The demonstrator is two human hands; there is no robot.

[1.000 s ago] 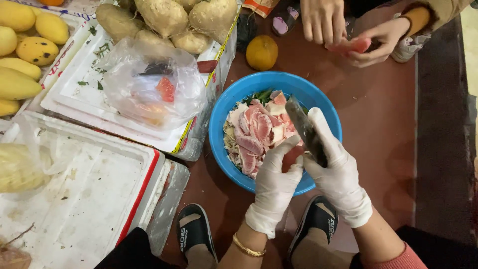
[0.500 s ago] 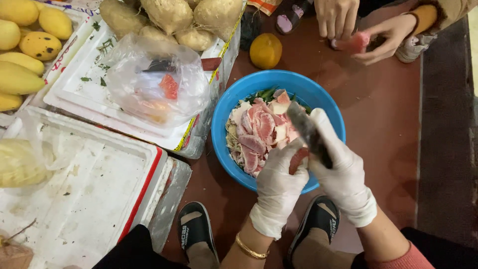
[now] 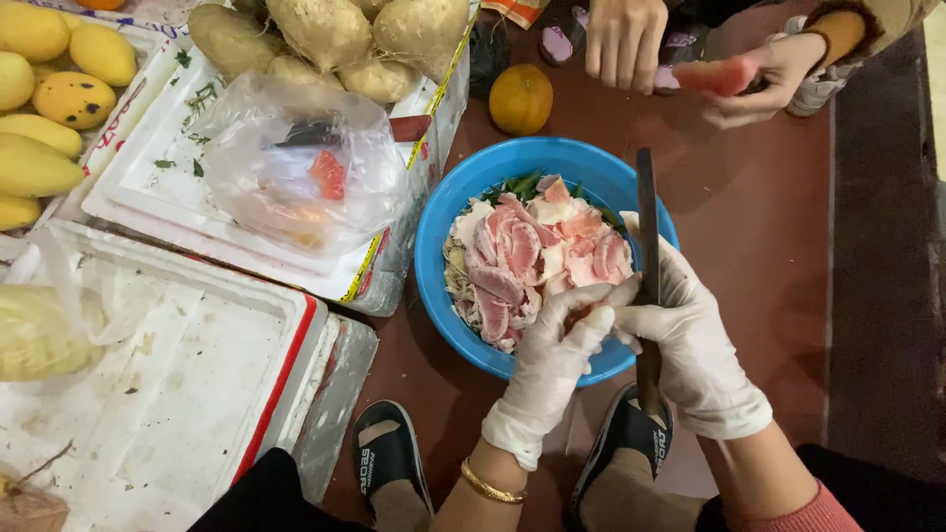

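Observation:
A blue bowl (image 3: 445, 232) on the reddish floor holds several pink fruit segments (image 3: 512, 252) and pale peel. My left hand (image 3: 554, 357), in a white glove, pinches a small pink piece of fruit over the bowl's near rim. My right hand (image 3: 690, 340), also gloved, grips a dark knife (image 3: 647, 229) whose blade points away from me over the bowl. The two hands touch at the fingertips.
Another person's hands (image 3: 734, 69) hold a pink fruit piece at the top right. An orange fruit (image 3: 520, 98) lies beyond the bowl. White foam trays (image 3: 168, 404) at left carry a clear plastic bag (image 3: 301, 177), yellow mangoes (image 3: 59, 94) and pale tubers (image 3: 325, 30). My sandalled feet (image 3: 389, 463) are below.
The knife has swung from lying across the bowl to pointing straight away from me. The other person's hands shifted slightly, lifting the pink piece.

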